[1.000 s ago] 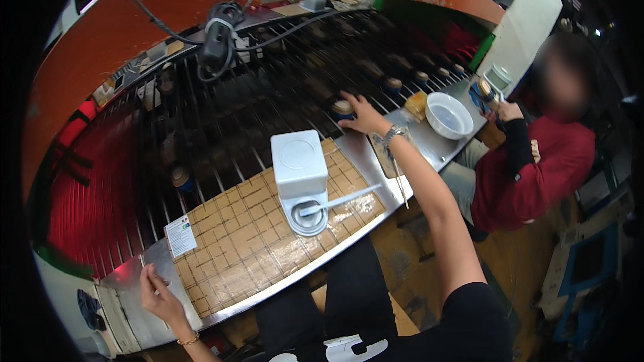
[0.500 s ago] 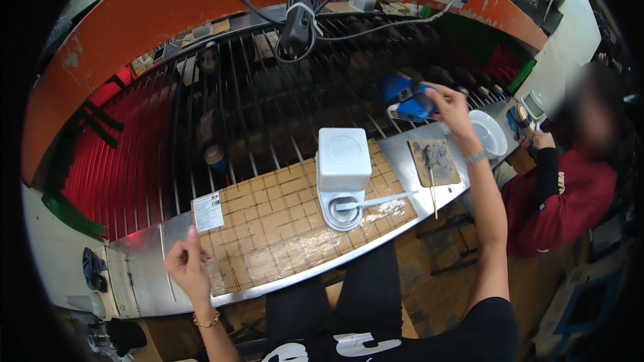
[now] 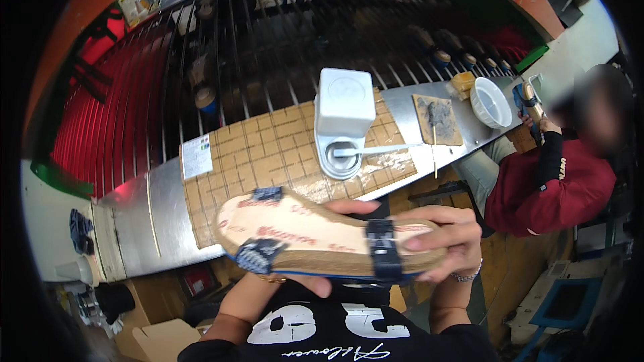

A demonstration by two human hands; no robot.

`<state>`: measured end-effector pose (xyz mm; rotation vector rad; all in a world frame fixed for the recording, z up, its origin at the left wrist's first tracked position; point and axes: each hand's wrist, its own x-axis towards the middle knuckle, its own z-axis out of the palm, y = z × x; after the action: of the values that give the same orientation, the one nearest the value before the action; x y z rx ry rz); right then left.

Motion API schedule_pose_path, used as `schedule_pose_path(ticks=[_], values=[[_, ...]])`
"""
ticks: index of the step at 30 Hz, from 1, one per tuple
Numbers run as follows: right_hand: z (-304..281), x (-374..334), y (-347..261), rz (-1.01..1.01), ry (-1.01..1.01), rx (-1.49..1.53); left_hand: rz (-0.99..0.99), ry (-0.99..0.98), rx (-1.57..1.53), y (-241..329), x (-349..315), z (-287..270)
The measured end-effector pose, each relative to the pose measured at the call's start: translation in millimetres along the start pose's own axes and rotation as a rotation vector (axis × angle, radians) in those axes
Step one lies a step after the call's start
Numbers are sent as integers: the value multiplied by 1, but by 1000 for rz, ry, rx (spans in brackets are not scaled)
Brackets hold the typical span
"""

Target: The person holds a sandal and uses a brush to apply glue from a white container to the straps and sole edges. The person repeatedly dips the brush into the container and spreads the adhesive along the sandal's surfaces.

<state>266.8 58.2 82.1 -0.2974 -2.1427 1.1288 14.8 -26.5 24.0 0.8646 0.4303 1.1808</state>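
Observation:
Close in front of me is an unfinished sandal on a blue shoe last, sole side up, with a cream bottom bearing red marks and a brown woven-looking edge. Dark strap ends fold over it at the left, and one dark strap crosses near the right end. My right hand grips that right end, thumb on the cream face. From underneath, my left hand supports the middle; a thumb and part of a finger show past the edges, the rest is hidden.
On the metal bench lies a cardboard sheet bearing a white container and a cup with a brush. To the right are a stained board and a white bowl. Behind runs a slatted conveyor. A co-worker sits at right.
My right hand has brought the blue last from the far right back toward me, and its sole now faces up. My left hand has left the bench's left end and holds it too.

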Motion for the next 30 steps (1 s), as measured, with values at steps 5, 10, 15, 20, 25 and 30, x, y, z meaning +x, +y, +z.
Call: schedule_pose_path(ticks=[5, 10, 15, 20, 25, 30], values=[[4, 26, 44, 240, 92, -566, 395, 272, 383, 11, -49, -7], [29, 26, 109, 222, 129, -1050, 735, 558, 215, 27, -68, -11], [25, 20, 124, 232, 184, -946, 755, 803, 253, 43, -71, -3], [20, 27, 108, 127, 320, -922, 814, 1007, 366, 40, -47, 7], [24, 24, 123, 110, 216, -951, 765, 1071, 520, 33, -40, 6], [26, 28, 118, 113, 268, -964, 751, 1113, 704, 30, -34, 9]])
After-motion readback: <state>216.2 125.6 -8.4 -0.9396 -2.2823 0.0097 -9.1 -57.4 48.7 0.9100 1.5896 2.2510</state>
